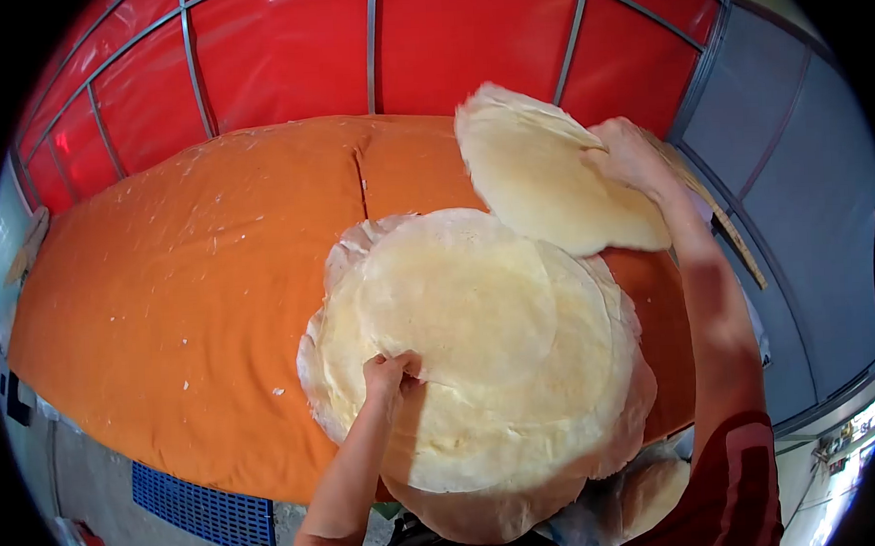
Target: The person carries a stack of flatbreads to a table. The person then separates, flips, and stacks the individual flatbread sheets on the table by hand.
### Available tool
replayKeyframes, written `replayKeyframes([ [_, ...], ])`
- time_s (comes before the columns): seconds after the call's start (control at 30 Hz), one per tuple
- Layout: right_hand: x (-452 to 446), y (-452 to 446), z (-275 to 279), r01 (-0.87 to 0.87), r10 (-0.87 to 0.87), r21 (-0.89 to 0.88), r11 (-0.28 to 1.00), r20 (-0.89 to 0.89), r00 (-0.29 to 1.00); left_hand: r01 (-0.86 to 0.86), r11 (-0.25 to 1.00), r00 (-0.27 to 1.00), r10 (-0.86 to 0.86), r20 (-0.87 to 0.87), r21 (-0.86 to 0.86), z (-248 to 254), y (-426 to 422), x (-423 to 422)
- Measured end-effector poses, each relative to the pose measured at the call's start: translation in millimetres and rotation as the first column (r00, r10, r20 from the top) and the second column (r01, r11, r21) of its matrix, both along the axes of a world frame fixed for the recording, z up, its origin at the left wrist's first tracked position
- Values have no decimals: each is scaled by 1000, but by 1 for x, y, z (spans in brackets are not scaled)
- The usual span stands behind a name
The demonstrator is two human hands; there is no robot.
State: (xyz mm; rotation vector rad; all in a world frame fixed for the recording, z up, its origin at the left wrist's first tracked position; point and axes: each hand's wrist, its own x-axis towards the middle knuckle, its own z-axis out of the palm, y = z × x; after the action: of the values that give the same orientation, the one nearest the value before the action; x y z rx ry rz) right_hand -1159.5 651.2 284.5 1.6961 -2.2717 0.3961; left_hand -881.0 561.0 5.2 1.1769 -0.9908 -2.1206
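A pile of large, thin, round pale flatbread sheets [541, 405] lies in front of me, overhanging the near edge of the orange cloth. On top is a smaller round sheet [458, 292]. My left hand [391, 373] pinches the near-left edge of this top sheet. Off to the far right, my right hand [628, 155] grips another flatbread sheet [550, 175] by its right edge and holds it raised at a slant. The lower rim of that raised sheet hangs close to the pile's far right side.
An orange cloth [185, 304] covers the wide table, with small pale crumbs scattered over it. Red panels [282, 65] in a metal frame stand behind. A wooden stick [739, 245] lies at right. Below are a blue plastic grate [204, 508] and a plastic bag [652, 488].
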Motion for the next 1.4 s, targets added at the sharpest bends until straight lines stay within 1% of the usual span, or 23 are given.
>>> replayKeyframes([
  [0.07, 15, -4, 0, -75, 52, -59, 995, -325, 944, 20, 1000, 996, -18, -88, 17, -13, -2, 5],
  [0.17, 38, -14, -53, -78, 75, -24, 997, -119, 990, 14, 996, 970, 7, -241, 84, -10, -4, 9],
  [0.27, 116, -16, -136, 127, -40, 306, 943, -276, 960, 4, 988, 939, 50, -341, 155, 5, 1, 16],
  [0.33, 148, -3, -203, -111, 168, 496, 861, -71, 983, 13, 986, 921, 53, -387, 165, 8, -5, 15],
  [0.4, 181, 11, -256, -98, 165, 355, 930, -161, 973, 139, 990, 958, -126, -257, 32, 10, -14, 12],
  [0.43, 184, 17, -258, -121, 109, 280, 952, 61, 992, 136, 990, 959, -123, -257, 34, 15, -15, 10],
  [0.5, 170, 9, -258, -195, 194, 0, 981, 112, 975, 64, 997, 879, -42, -475, 31, 29, -4, 6],
  [0.53, 159, 2, -249, -165, 123, 181, 970, 222, 967, 19, 1000, 857, -5, -515, 22, 44, 1, 4],
  [0.57, 145, -10, -237, -150, 34, 352, 924, 315, 949, 25, 999, 860, -9, -511, 24, 41, 1, 5],
  [0.63, 102, -30, -213, -215, 78, 236, 948, 484, 872, 140, 989, 968, -128, -218, 39, 26, -4, 8],
  [0.67, 103, -20, -155, -183, 209, -115, 976, 276, 938, 168, 984, 960, -151, -236, 53, 9, -2, 9],
  [0.73, 35, -32, -100, -224, 235, -90, 970, 565, 791, 189, 981, 958, -173, -230, 51, 16, 4, 11],
  [0.77, 12, -34, -68, -117, 111, 44, 992, 117, 987, 200, 979, 955, -184, -231, 47, 18, 7, 11],
  [0.8, -12, -28, -47, -118, 115, -75, 990, -46, 992, 212, 976, 954, -195, -230, 52, 13, 6, 10],
  [0.87, 11, 0, -2, -187, 227, -249, 950, 146, 963, 204, 979, 959, -201, -200, -6, 1, -1, 5],
  [0.9, 26, 12, 19, -144, 151, -82, 986, 91, 984, 218, 976, 957, -213, -198, 3, 10, 6, 1],
  [1.03, 79, 47, -23, -205, 217, 97, 974, -146, 965, 172, 983, 981, -165, 98, -66, 1, 43, -7],
  [1.07, 62, 52, -76, -269, 276, -58, 961, 210, 938, 201, 979, 979, -200, 23, -35, -9, 54, -6],
  [1.13, 101, 62, -117, 145, 30, 532, 834, -306, 951, 77, 997, 997, -77, 6, -6, 11, 77, -11],
  [1.17, 91, 75, -172, -100, 161, 284, 954, -203, 966, 85, 996, 996, -85, 11, -4, 13, 75, -11],
  [1.23, 85, 84, -200, -291, 266, 434, 853, 119, 957, 247, 948, 949, -195, -248, 202, 17, 66, -11],
  [1.37, 88, 92, -192, -168, 77, 399, 901, 235, 969, 356, 868, 926, -278, -256, 345, 22, 61, -10],
  [1.4, 109, 98, -203, -39, 41, 405, 913, 3, 999, 415, 817, 904, -321, -282, 400, 27, 62, -8],
])
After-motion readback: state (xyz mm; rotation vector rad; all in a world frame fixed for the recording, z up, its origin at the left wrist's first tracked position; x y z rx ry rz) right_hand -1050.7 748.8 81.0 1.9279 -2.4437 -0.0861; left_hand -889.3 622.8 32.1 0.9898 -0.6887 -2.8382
